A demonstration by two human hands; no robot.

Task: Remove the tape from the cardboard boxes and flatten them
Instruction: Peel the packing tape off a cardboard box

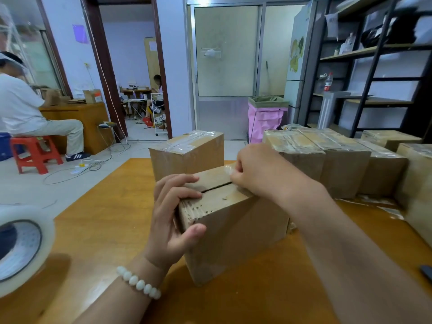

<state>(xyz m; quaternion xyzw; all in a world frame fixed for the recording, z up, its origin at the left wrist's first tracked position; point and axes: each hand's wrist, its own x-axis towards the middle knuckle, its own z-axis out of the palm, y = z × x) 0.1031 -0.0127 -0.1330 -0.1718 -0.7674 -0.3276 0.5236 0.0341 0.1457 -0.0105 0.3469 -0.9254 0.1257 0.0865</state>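
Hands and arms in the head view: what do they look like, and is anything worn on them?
The left hand and the right hand are bare, without gloves. No sleeves are in view. The left wrist carries a bracelet of pale, whitish oval beads; the right wrist wears nothing.

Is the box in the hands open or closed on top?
Closed but untaped along the seam: the box has top flaps lying flat with a dark slit between them; the right hand pinches clear tape at one end.
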